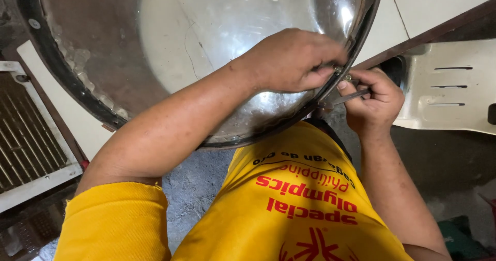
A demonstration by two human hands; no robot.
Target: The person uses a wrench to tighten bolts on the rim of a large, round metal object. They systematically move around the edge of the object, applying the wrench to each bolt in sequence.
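Fingers [330, 72] of the left hand [292, 59] pinch a small fastener [339, 71] at the dark rim [356, 44] of a big shiny metal drum [227, 39]. Just beside it, the right hand [374, 98] is clenched around a thin metal tool [347, 97] touching the rim. Farther off, a white slotted panel [454, 85] lies to the right, a metal grille [26, 132] left.

the steel drum [217, 39] runs off the top edge from ten to one o'clock. the left hand [292, 59] covers its own fingertips and the small fastener [338, 71] at the drum's rim. the right hand [374, 100] hides most of the thin metal tool [347, 98]. the white panel [454, 85] is cut off at three o'clock.
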